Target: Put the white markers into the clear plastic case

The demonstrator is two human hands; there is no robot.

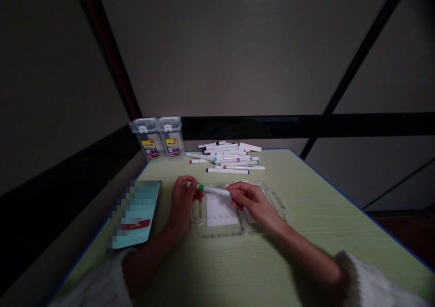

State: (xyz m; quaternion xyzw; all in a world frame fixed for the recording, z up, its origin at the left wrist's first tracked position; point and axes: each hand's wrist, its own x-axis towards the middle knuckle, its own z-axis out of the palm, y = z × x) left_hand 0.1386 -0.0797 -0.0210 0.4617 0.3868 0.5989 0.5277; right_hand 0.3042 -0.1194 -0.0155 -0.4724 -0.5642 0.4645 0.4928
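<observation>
A white marker (217, 191) with a green band is held almost level between both my hands. My left hand (183, 200) pinches its green-banded end, and my right hand (249, 198) grips the other end. I cannot tell whether the cap is seated or loose. Below the marker, an open clear plastic case (220, 235) lies flat on the table. A white card (222, 218) shows in its left half; my right hand and forearm partly cover the right half.
Several white markers (234, 153) with variously coloured ends lie in a loose heap at the table's far edge. Two lidded clear containers (158, 139) stand at the back left. A phone or tablet (139, 216), lit and partly blurred, lies left on the table (319, 216).
</observation>
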